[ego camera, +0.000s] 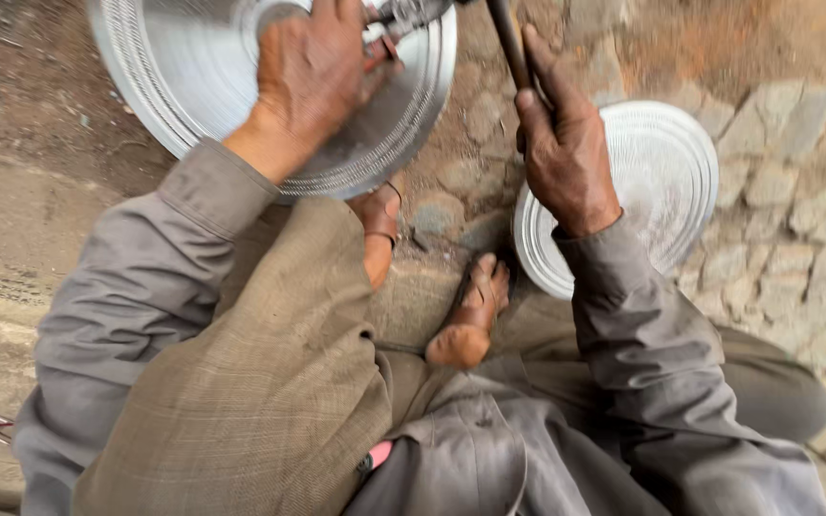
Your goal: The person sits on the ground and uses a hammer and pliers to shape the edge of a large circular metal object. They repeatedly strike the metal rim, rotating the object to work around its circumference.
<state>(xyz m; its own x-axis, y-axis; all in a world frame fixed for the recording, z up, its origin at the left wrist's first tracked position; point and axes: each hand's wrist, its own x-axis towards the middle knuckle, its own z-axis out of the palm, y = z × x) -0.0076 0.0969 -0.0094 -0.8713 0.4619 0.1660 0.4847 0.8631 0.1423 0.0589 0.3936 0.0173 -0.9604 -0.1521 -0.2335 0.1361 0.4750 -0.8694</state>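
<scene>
Stone ground; left fingers [313, 57] press metal disc [193, 76]; right fingers [542, 105] grip upright rod [509, 38].

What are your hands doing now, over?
Left hand pressing on big metal plate. Right hand shut on dark tool handle. Second metal plate beneath right hand. Nothing blocking.

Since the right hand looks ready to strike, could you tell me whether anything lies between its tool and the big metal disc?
Nothing visible does. The right hand grips the handle beside the disc, which the left hand steadies; the tool's head is out of frame.
</scene>
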